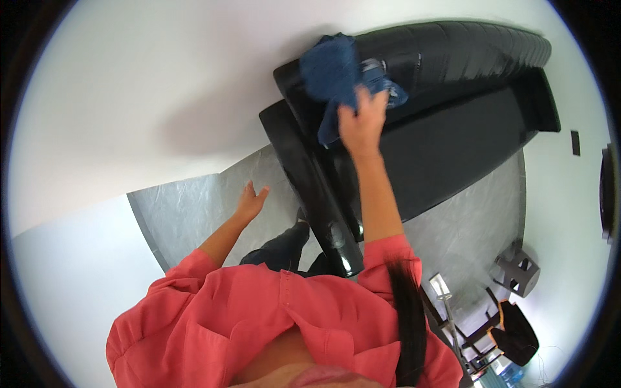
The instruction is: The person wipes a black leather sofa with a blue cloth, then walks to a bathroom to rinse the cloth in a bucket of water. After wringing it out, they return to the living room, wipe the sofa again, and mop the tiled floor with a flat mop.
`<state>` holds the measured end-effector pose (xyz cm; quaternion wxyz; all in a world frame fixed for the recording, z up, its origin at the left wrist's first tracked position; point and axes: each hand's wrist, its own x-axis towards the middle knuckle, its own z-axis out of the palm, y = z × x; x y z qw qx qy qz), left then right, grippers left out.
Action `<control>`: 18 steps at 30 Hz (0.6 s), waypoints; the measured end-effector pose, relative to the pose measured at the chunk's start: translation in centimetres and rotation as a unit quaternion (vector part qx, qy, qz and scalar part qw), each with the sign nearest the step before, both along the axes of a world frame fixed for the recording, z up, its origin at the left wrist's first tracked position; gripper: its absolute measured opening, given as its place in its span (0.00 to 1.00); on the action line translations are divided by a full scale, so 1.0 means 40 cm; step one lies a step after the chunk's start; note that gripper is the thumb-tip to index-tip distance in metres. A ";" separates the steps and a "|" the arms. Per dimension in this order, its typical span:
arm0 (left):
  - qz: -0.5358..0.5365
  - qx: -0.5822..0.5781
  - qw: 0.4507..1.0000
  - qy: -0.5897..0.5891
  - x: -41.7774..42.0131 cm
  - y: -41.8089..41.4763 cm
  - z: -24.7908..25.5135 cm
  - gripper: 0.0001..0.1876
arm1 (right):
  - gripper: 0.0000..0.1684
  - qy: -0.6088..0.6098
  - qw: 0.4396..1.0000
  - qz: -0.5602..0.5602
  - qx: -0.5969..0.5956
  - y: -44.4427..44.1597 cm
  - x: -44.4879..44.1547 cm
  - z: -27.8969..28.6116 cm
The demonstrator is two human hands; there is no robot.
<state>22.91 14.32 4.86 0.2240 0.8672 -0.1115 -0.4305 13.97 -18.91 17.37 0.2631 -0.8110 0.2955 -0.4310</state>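
My right hand is stretched out over the black sofa, with its fingers on a bunch of blue denim cloth. The hand is blurred, so whether the fingers grip the cloth cannot be told. The denim lies rumpled over the sofa's near end and backrest, one flap hanging beside my thumb. A paler, frayed-looking part shows past my fingertips. Lower and to the left, my left hand hovers above the grey floor with thumb and fingers apart, holding nothing.
The black sofa runs along the white wall, its thick armrest just before my legs. Grey flooring shows at left. At lower right stand a grey plastic stool and a dark chair with orange edging.
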 end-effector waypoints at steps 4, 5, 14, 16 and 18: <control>0.079 -0.033 0.985 0.151 -0.044 -0.090 0.006 0.64 | 0.17 0.020 1.000 0.008 -0.002 -0.080 0.094 0.055; 0.052 -0.050 0.980 0.186 -0.053 -0.128 0.015 0.64 | 0.17 0.063 0.996 0.001 -0.056 -0.082 0.119 0.031; -0.219 -0.180 0.958 -0.046 -0.180 -0.122 -0.162 0.63 | 0.24 0.150 0.967 0.181 -0.103 0.275 0.087 -0.149; -0.295 -0.145 0.940 -0.093 -0.203 -0.080 -0.207 0.60 | 0.28 0.185 0.957 0.189 -0.115 0.316 0.093 -0.255; -0.420 -0.096 0.875 -0.222 -0.223 -0.043 -0.230 0.58 | 0.29 0.246 0.955 0.169 -0.007 0.360 0.093 -0.307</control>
